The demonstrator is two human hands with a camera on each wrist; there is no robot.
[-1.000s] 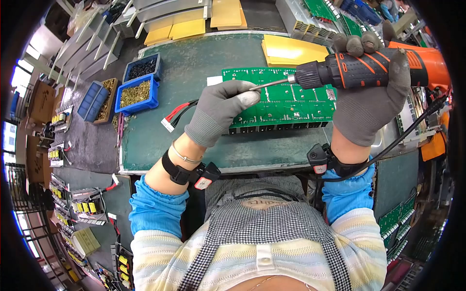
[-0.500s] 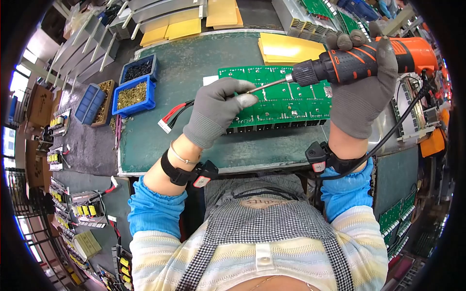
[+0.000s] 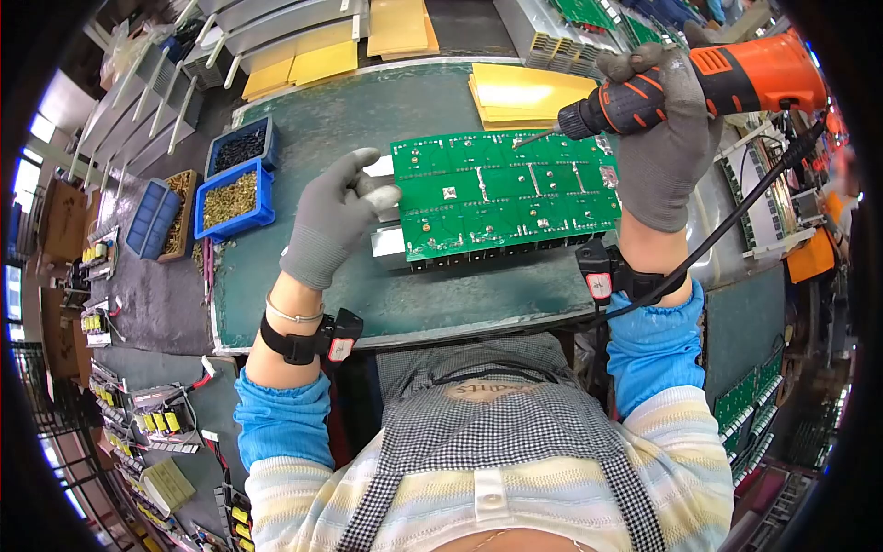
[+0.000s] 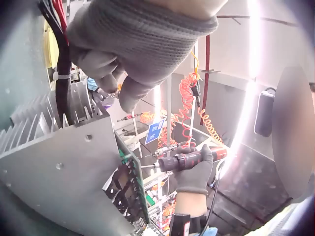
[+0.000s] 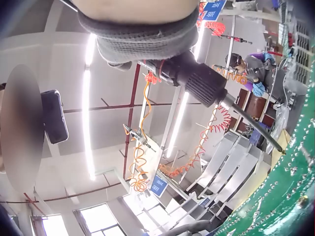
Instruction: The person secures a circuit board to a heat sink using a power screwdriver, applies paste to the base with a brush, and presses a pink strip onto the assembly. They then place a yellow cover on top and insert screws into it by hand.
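A gloved right hand (image 3: 667, 152) grips an orange and black electric screwdriver (image 3: 635, 99), fingers and thumb round its body. The thin bit points left and down, its tip at the upper part of the green circuit board (image 3: 501, 216); in the right wrist view the bit (image 5: 256, 127) reaches the board (image 5: 275, 196). The gloved left hand (image 3: 336, 216) is by the board's left end, thumb and forefinger apart, with nothing visible between them. The left wrist view shows this hand (image 4: 135, 42) above a finned metal heat sink (image 4: 59, 167), beside black and red wires (image 4: 63, 73).
Blue bins of brass-coloured screws (image 3: 230, 198) and black parts (image 3: 241, 152) stand at the left, beside a wooden box (image 3: 189, 212). Yellow sheets (image 3: 524, 92) lie behind the board, metal frames (image 3: 285, 28) at the back. A black cable (image 3: 727, 225) hangs from the screwdriver.
The left hand has let go of the bit and moved left, off the board. The right hand has brought the screwdriver slightly back and up, with its tip now near the board's upper edge.
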